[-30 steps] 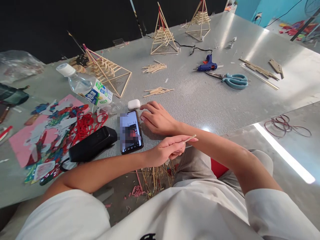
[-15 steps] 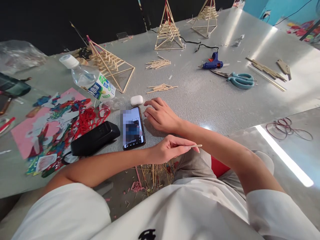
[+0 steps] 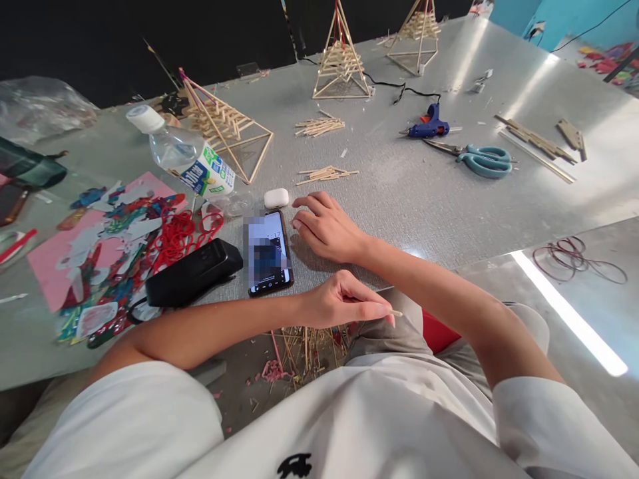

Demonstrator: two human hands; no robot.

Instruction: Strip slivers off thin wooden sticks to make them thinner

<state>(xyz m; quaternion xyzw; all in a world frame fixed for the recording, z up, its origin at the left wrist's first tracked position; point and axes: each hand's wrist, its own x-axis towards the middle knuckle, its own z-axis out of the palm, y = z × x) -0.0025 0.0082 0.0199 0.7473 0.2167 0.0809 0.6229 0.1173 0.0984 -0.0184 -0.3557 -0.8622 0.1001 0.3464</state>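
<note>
My left hand (image 3: pixel 349 301) is over the table's near edge, its thumb and fingers pinched on a short wooden stick (image 3: pixel 396 313). Only the stick's tip shows past the fingertips. Resting on the tabletop, my right hand (image 3: pixel 329 227) has loosely curled fingers, apart from one another, with nothing seen in them. It lies just right of a smartphone (image 3: pixel 285 258) with a lit screen. A white earbud case (image 3: pixel 276 198) is close to its fingertips. Beyond it lie a small pile of wooden sticks (image 3: pixel 327 174) and a second stick pile (image 3: pixel 319 126).
Stick pyramids (image 3: pixel 229 126) stand farther back. At the right are a blue glue gun (image 3: pixel 429 123), scissors (image 3: pixel 483 161) and wooden strips (image 3: pixel 536 138). To the left are a plastic bottle (image 3: pixel 192 159), a black case (image 3: pixel 194 273), red cord (image 3: pixel 177 236) and colourful scraps (image 3: pixel 100 259).
My left hand's fingertips have tipped down a little, and less of the stick sticks out. My right hand stays on the table. The whole view has shifted slightly.
</note>
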